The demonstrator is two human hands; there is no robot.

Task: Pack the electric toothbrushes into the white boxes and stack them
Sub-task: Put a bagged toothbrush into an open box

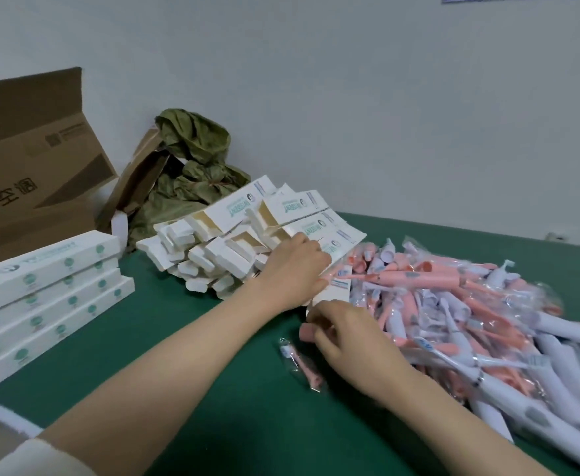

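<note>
Green table (213, 355), stacked white boxes (48, 286), loose toothbrushes (453, 304)

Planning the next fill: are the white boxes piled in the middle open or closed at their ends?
Open: the piled white boxes have end flaps sticking out, and brown insides show on several.

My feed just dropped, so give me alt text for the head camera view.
The left hand holds a white box on a green table while the right hand grips a pink toothbrush at the box's near end. Closed boxes are stacked at left, open boxes lie behind, wrapped toothbrushes are heaped at right.
</note>
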